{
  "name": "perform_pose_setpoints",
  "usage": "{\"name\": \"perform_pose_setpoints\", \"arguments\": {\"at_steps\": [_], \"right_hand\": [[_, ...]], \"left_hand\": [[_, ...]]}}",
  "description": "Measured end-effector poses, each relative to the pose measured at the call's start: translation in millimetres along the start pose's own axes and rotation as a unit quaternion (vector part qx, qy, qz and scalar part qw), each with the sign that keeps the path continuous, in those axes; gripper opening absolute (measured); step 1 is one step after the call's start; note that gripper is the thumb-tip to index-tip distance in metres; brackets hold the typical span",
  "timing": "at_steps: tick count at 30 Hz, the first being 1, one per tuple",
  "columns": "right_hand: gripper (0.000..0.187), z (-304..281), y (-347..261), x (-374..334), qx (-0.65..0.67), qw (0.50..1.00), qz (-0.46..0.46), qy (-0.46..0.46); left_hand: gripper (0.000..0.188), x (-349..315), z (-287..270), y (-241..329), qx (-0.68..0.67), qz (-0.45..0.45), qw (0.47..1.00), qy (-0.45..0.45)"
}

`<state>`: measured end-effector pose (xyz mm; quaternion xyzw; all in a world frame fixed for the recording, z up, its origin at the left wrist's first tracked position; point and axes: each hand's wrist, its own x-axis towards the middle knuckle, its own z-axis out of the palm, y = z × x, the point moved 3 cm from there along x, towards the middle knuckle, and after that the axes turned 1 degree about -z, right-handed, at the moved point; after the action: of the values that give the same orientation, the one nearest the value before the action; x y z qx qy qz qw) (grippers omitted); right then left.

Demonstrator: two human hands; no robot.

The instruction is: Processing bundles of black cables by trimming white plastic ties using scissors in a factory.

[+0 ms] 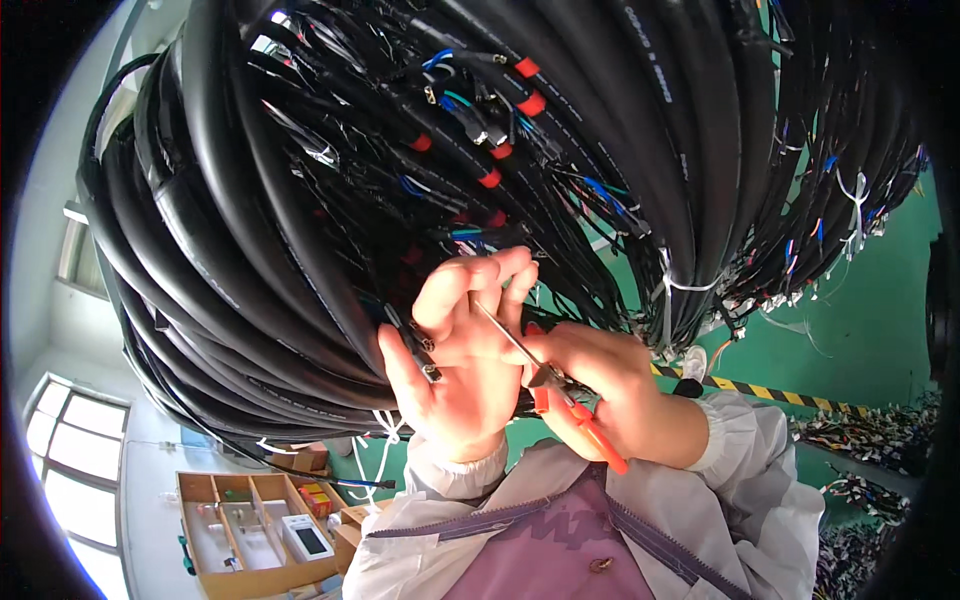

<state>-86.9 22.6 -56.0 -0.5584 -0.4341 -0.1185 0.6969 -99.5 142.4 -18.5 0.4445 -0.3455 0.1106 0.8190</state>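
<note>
My left hand [455,350] is palm up in the middle, its fingers curled and its thumb out to the side. Black cable ends [430,372] with small metal terminals lie in the crook between thumb and palm. My right hand [605,375] is closed round a red-handled tool [602,440]. A slim metal shaft [508,335] runs from it across the left palm, its tip close to the curled left fingers. The exact kind of tool cannot be made out. Right above both hands hangs a thick bundle of black cables [225,200].
Red bands [530,103] and bare coloured wires mark many cable ends. A white tie [690,287] binds one bundle. A wooden compartment box [205,488] stands at lower left. Yellow-black tape [780,396] crosses the green floor [850,310], near a shoe [692,365] and more heaped cables [870,435].
</note>
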Motion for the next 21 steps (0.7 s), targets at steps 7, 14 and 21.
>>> {"name": "perform_pose_setpoints", "arguments": {"at_steps": [7, 14, 21], "right_hand": [[0.037, 1.6, 1.3, -3.2, 0.043, 0.999, -0.023, 0.024], [0.039, 0.5, -0.9, 0.6, 0.039, 0.998, -0.03, 0.025], [0.039, -2.0, -1.3, 2.1, 0.012, 1.0, -0.019, 0.01]], "left_hand": [[0.062, 2.5, 0.5, -0.3, -0.052, -0.017, 0.997, -0.058], [0.062, 4.9, -1.6, -1.2, -0.072, -0.02, 0.993, -0.086], [0.063, 5.2, -4.2, -3.4, -0.073, -0.025, 0.992, -0.102]]}}
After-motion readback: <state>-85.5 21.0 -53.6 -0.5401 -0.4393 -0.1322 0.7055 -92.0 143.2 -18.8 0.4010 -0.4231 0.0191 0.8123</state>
